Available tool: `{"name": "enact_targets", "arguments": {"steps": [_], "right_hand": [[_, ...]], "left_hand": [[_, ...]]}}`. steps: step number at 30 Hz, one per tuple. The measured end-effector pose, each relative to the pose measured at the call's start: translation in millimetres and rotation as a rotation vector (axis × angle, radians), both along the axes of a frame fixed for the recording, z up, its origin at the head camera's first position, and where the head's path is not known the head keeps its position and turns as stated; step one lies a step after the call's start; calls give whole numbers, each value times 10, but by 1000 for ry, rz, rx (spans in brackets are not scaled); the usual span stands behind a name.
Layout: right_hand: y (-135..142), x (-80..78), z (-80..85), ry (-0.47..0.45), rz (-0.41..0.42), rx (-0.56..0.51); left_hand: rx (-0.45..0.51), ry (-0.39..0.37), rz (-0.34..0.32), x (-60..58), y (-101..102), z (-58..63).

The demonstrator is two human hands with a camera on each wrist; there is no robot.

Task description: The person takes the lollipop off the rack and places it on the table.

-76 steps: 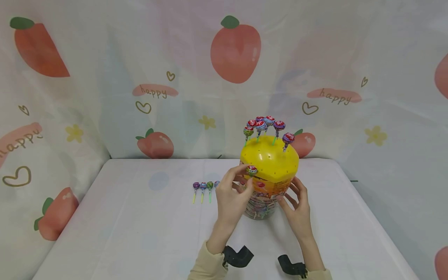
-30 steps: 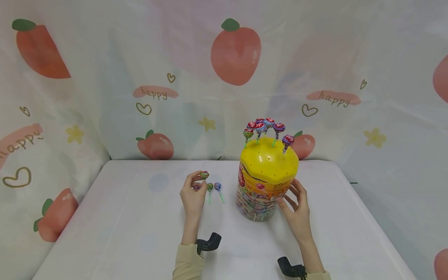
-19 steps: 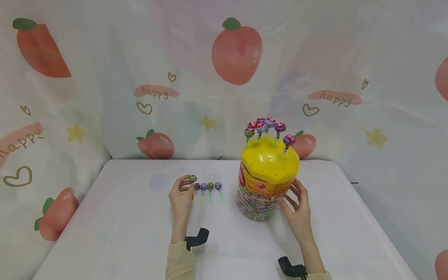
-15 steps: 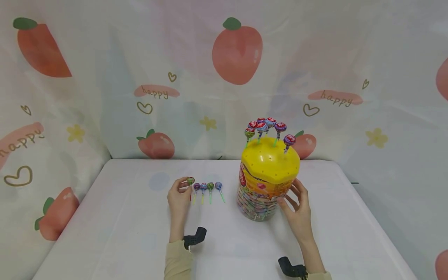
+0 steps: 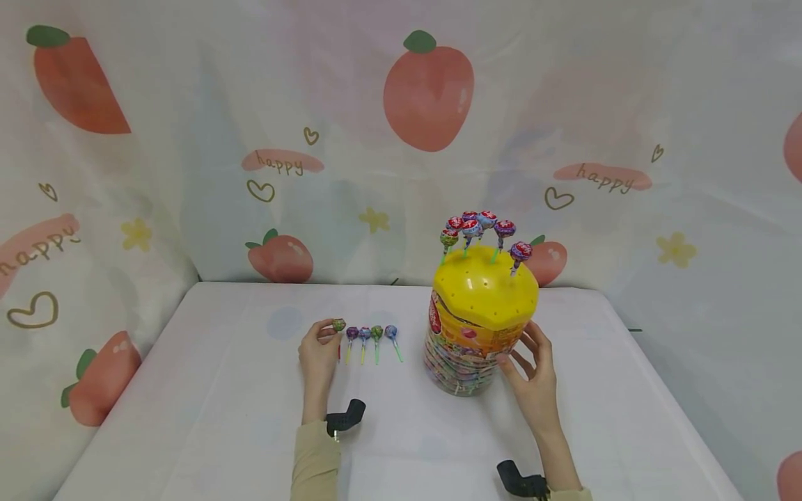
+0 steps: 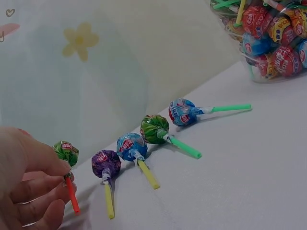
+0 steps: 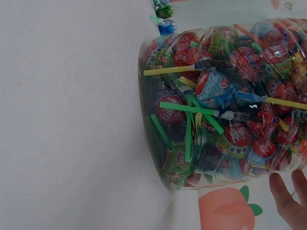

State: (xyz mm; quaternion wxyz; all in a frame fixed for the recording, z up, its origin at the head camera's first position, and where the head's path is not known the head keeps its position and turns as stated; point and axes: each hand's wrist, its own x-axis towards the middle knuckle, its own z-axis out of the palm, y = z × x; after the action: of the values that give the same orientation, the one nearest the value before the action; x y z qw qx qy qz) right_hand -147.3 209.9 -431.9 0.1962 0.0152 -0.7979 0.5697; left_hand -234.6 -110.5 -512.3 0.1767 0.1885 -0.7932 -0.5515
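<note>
At the left end of a row of lollipops, my left hand (image 5: 318, 362) pinches a green-wrapped lollipop (image 6: 66, 152) by its red stick, just below the candy. Beside it lie a purple lollipop (image 6: 106, 164), a blue one (image 6: 132, 146), a green one (image 6: 154, 129) and another blue one (image 6: 182, 112), its green stick slanted. My right hand (image 5: 535, 379) holds the right side of a clear jar (image 5: 460, 372) full of lollipops, thumb in front and fingers around the side. Several lollipops (image 5: 471, 228) stand upright in the jar's holed yellow lid (image 5: 482, 292).
A white cloth covers the table (image 5: 250, 417). Behind it hangs a pale curtain (image 5: 351, 83) printed with peaches, hearts and flowers. Black wrist devices (image 5: 346, 417) sit on both forearms.
My left hand has carried the green lollipop from the jar leftwards, past the row, and lowered it at the left end. The right hand has stayed on the jar.
</note>
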Motion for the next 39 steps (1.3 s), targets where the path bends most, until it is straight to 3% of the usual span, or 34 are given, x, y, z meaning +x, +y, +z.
{"name": "enact_targets", "arguments": {"steps": [11,18,25,39], "right_hand": [[-12,3,7,2,1,1],[75,-87,-160,11,8,-8],[97,-118,-225,42,16,-10],[95,-112,-207,16,12,-14]], "left_hand": [[-100,-13,7,3,-27,-66],[-158,-38,20,-14,14,-90],[-213,-5,48,4,63,-47],[-232,-4,65,25,61,-72]]}}
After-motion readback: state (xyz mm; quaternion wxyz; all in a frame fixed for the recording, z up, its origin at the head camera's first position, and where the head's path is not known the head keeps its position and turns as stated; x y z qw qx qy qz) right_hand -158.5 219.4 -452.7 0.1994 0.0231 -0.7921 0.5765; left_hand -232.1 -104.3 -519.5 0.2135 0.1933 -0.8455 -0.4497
